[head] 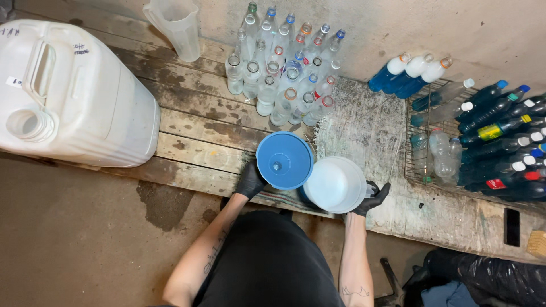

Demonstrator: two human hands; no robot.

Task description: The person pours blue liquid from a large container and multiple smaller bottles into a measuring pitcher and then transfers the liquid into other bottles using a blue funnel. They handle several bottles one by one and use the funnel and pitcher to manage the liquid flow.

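While you lean over the floor in your black top, both of your hands wear black gloves and work side by side at the near edge of the wooden pallet (193, 128). Your left hand (249, 181) is closed on the lower left rim of the blue funnel (284, 160), its grip wrapped round the edge so the funnel's mouth faces up at you. Just beside it, touching or overlapping the funnel's right rim, sits the white plastic jug (335, 184), and your right hand (372, 199) has its grip curled round the jug's right side, fingers spread along the wall. Whatever stands under the funnel is hidden by it. Beyond the funnel, a tight cluster of clear plastic bottles (284, 68) stands upright on the pallet, most uncapped, with coloured neck rings. To your left a large white jerrycan (85, 96) lies on its side, its open neck turned toward you. To your right a wire crate (424, 148) holds capped bottles of dark blue liquid (500, 136), laid flat and stacked. Farthest off, a translucent measuring jug (176, 28) stands against the wall, and three bottles of blue liquid (406, 74) lean there too.
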